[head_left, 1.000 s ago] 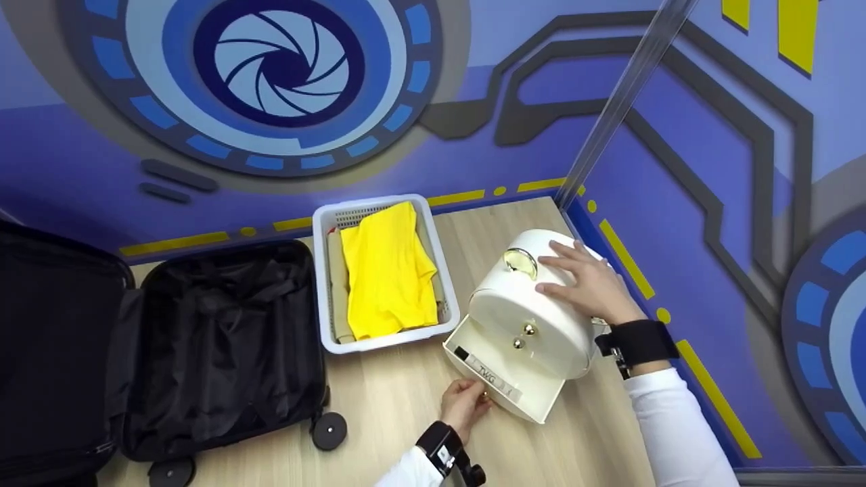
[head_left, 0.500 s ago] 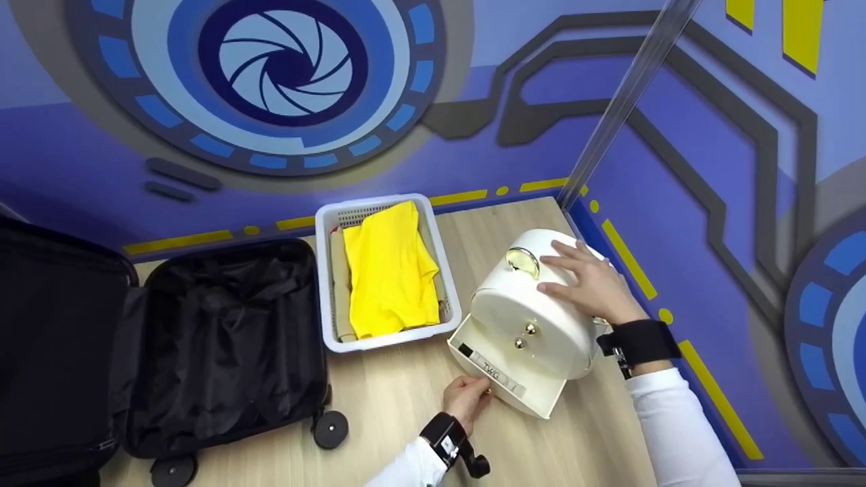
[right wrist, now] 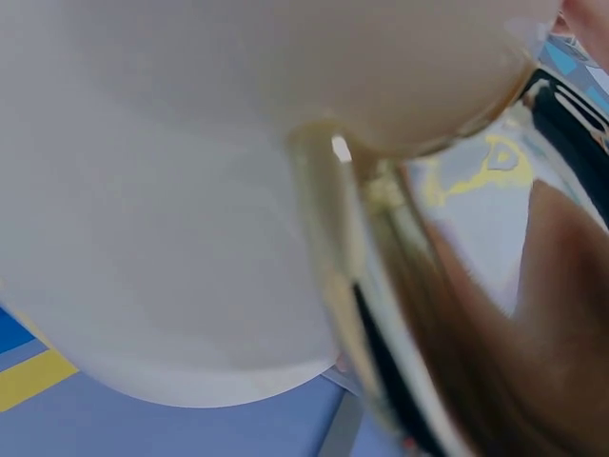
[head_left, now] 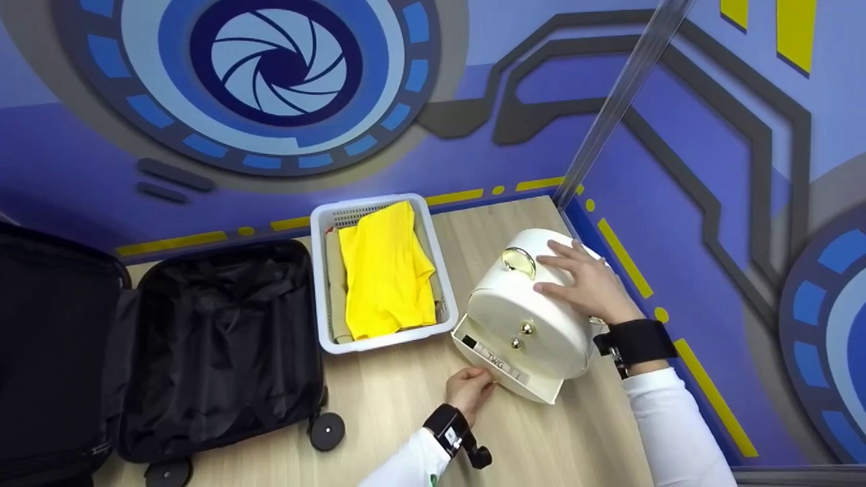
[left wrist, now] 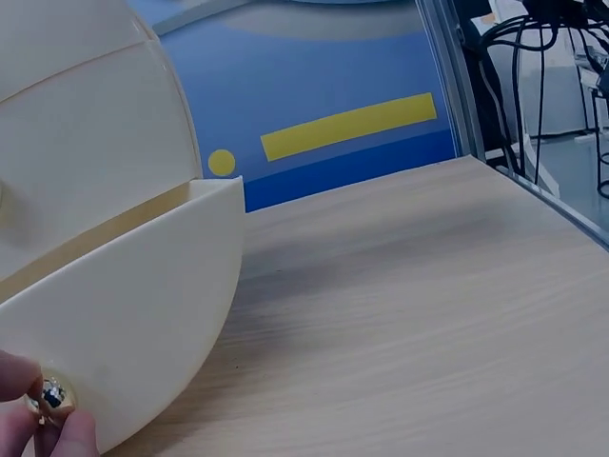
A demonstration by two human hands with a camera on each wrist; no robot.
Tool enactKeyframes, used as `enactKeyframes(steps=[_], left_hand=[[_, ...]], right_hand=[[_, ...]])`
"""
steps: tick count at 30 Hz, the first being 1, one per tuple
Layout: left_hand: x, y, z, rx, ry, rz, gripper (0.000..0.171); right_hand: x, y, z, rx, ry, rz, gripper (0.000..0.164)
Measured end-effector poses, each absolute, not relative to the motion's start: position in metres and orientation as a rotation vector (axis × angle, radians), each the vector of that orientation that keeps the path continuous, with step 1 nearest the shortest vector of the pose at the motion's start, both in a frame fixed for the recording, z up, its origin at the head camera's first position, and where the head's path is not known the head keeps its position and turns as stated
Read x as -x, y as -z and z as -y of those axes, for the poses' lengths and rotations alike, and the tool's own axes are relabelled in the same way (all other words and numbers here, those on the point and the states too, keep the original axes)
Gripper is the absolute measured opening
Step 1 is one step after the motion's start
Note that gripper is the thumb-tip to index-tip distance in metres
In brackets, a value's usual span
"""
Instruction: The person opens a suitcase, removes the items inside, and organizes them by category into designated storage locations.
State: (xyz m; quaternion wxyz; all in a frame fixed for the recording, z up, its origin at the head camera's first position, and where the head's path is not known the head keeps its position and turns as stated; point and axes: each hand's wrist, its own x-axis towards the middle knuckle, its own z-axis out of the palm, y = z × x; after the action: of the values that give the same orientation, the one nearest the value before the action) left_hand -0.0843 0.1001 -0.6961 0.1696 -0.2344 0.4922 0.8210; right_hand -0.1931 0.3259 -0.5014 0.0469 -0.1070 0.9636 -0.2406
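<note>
A white rounded storage box stands on the right of the wooden table, its lower drawer pulled partly out. My left hand pinches the drawer's gold knob between thumb and fingers. Spread over the curved top of the box lies my right hand, beside a gold ring-shaped fitting. Inside the drawer, a narrow strip marked TWG lies along the front wall. Two more gold knobs show on the box's face. A gold curved handle fills the right wrist view, close and blurred.
Left of the box, a white plastic basket holds a folded yellow cloth over other fabric. An open black suitcase with wheels lies farther left. Patterned blue walls border the table behind and at the right.
The drawer has slid partway inward, toward the box's body. My left hand has moved slightly up with it, still on the knob. The right hand has stayed in place on the box.
</note>
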Motion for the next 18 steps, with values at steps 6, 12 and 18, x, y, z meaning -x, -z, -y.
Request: enactKeyframes(steps=[6,12,18], left_hand=[[0.091,0.693,-0.108,0.641,-2.304,-1.471,0.009],[0.101,0.690,-0.113,0.635,-2.250,-1.576,0.015],[0.111,0.691,-0.120,0.643,-2.177,-1.715,0.015]], right_hand=[[0.192,0.501,-0.327,0.318,0.741,-2.947,0.065],[0.192,0.501,-0.326,0.324,0.748,-2.942,0.064],[0.193,0.501,-0.326,0.332,0.737,-2.942,0.064]])
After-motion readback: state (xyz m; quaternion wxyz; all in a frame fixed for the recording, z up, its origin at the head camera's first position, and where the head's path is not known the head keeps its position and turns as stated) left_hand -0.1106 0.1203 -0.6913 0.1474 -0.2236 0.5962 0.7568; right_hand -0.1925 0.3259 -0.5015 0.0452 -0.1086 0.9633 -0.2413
